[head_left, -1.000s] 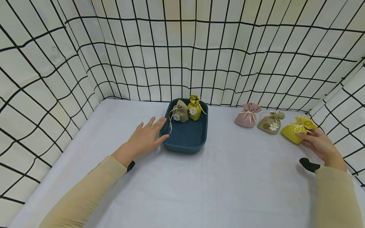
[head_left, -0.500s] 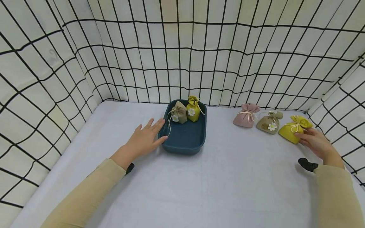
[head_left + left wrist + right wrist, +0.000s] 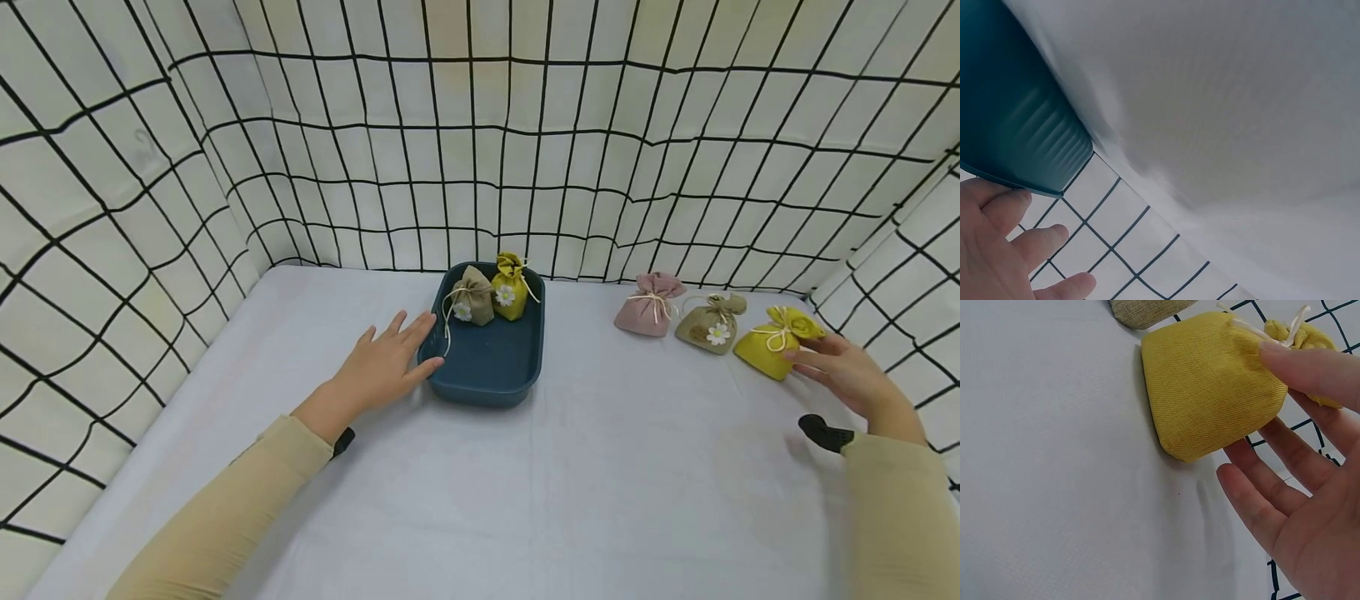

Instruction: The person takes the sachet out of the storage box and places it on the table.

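One left grip (image 3: 381,365) spread against tray (image 3: 482,395), right grip (image 3: 853,379) at rightmost yellow bag (image 3: 767,350), index tip hidden, whether clamped cannot tell

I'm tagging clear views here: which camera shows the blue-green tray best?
The head view: the tray shows almost whole, with a beige bag and a yellow bag inside. The left wrist view shows only part of its ridged outside, with the left hand against it; the right wrist view shows none of it.

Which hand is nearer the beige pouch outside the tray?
Right. The right hand is right of the beige pouch, pinching the yellow pouch beside it; the left hand is far left, at the left rim of the tray.
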{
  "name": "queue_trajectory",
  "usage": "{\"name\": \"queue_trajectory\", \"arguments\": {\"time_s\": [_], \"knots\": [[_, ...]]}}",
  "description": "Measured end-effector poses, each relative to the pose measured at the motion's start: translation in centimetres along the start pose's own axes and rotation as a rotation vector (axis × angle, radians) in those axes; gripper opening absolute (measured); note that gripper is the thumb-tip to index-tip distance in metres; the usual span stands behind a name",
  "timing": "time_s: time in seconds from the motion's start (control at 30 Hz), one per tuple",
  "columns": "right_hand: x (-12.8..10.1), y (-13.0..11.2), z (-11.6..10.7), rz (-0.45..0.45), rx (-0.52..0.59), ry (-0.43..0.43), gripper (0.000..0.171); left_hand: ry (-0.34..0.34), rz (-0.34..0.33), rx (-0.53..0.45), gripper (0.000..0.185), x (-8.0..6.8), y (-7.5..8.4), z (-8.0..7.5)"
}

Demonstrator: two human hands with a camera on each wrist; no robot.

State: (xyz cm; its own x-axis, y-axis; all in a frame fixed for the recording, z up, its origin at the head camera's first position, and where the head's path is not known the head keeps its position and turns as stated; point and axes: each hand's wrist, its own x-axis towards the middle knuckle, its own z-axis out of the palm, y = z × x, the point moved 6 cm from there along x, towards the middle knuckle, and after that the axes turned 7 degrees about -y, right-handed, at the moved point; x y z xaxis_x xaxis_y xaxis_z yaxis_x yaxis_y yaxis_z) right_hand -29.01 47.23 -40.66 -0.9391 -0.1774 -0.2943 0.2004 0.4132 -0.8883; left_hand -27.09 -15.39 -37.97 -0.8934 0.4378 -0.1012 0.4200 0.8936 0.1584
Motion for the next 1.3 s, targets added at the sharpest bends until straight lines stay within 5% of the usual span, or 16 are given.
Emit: {"name": "queue_trajectory", "arguments": {"time_s": [0.27, 0.53, 0.83, 1.07, 1.3], "knots": [[-0.8, -0.5, -0.7, -0.084, 0.136, 0.019, 0.087, 0.006, 0.005, -0.006, 0.077, -0.1, 0.1, -0.1], [-1.7, -0.8, -1.4, -0.088, -0.023, 0.132, 0.075, 0.002, 0.004, -0.009, 0.077, -0.3, 0.2, -0.1], [-3.3, -2.1, -2.0, -0.194, 0.311, 0.365, 0.042, 0.001, 0.002, -0.013, 0.077, -0.1, 0.1, -0.1], [-3.7, -2.9, -1.6, -0.255, 0.495, 0.525, 0.033, -0.002, 0.006, -0.008, 0.077, 0.0, 0.1, 0.0], [-4.1, -5.3, -0.6, -0.345, 0.514, 0.541, 0.034, -0.007, -0.002, -0.011, 0.078, 0.1, 0.0, 0.0]]}}
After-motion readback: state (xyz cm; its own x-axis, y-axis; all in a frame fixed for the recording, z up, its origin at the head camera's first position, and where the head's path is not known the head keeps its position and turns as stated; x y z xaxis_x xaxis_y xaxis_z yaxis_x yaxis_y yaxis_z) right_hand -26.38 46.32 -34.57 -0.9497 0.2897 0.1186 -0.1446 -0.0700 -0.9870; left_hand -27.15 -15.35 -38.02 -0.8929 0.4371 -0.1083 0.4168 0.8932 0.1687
